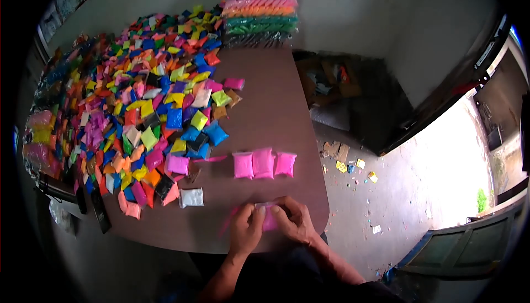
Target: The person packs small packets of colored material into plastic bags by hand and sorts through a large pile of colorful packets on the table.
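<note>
Near the table's front edge, my left hand (246, 228) and my right hand (294, 220) are closed on the top edge of one pink packet (269, 220), thumbs close together. A pink strip shows beside my left hand. Just beyond my hands, three pink packets (263, 163) lie side by side in a row. A white packet (191, 197) lies to the left of my left hand. The big heap of colourful packets (146, 107) covers the left part of the brown table (265, 99).
Stacked clear bags of coloured packets (261, 10) stand at the table's far end. Behind the table's right side are cardboard boxes (342, 79). Scraps lie on the floor (353, 209) at the right. A black object (100, 212) rests at the left edge.
</note>
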`<act>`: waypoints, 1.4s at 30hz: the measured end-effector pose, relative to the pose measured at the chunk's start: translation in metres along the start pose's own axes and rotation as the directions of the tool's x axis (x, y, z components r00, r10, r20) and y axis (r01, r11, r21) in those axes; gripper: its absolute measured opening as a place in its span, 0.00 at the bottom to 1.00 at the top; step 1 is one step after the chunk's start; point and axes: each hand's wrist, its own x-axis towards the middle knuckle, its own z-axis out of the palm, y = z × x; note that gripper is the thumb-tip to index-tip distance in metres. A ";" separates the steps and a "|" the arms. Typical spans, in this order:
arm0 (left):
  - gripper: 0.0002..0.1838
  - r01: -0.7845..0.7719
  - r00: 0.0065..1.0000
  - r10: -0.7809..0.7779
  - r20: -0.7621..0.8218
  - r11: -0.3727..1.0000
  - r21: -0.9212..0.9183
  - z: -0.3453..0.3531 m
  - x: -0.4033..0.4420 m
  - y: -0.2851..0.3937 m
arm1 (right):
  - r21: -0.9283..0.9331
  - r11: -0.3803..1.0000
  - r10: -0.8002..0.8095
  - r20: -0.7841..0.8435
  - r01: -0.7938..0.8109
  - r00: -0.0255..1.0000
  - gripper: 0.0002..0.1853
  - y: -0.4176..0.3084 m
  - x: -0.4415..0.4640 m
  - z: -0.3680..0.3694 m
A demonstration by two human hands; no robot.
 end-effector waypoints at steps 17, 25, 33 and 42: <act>0.11 -0.096 0.995 0.096 -0.026 0.995 0.018 0.003 -0.007 -0.012 | 0.038 0.999 -0.004 -0.032 0.006 0.999 0.11 -0.021 -0.007 0.009; 0.23 -0.249 0.968 0.251 -0.006 0.965 0.083 0.011 -0.004 -0.016 | 0.125 0.980 -0.139 -0.143 0.157 0.980 0.10 -0.007 -0.002 0.004; 0.18 -0.264 0.955 0.285 -0.087 0.944 0.199 0.013 -0.006 -0.035 | -0.005 0.987 -0.160 -0.094 0.160 0.983 0.14 -0.014 -0.003 0.011; 0.23 -0.255 0.967 0.252 0.044 0.950 0.181 0.004 -0.002 -0.013 | 0.114 0.982 -0.129 -0.196 0.153 0.972 0.10 -0.005 0.001 0.008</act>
